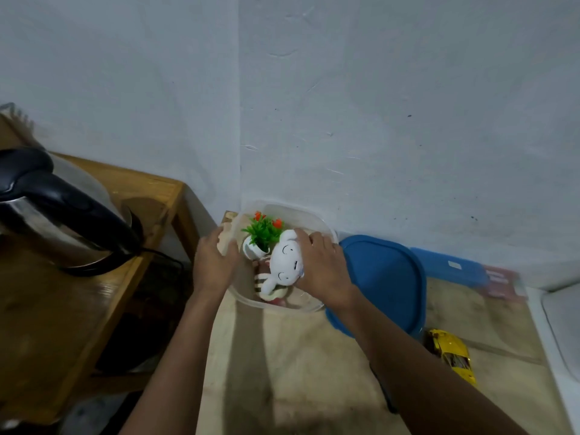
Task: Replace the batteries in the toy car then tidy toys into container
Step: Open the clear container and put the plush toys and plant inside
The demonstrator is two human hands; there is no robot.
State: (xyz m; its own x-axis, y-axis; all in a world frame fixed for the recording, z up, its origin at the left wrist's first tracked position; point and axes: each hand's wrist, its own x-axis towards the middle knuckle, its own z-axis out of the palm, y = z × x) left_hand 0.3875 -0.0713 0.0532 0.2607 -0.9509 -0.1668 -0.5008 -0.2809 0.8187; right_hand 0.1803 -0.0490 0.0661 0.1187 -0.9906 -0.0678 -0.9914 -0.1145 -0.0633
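Right hand point(320, 265) fingers gripping one plush point(284, 265), left hand point(213, 262) fingers clasping one container point(320, 222)

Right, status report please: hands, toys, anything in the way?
Left hand steadies clear container. Right hand on white plush inside. Yellow toy car still out. Blue lid off, nothing blocking.

The left hand point(213, 262) grips the left wall of a clear plastic container point(317, 219), while the right hand point(323, 268) presses a white plush toy point(284, 265) into it beside a small potted plant point(262, 235). A blue lid point(383, 277) and yellow toy car point(453, 354) lie to the right.
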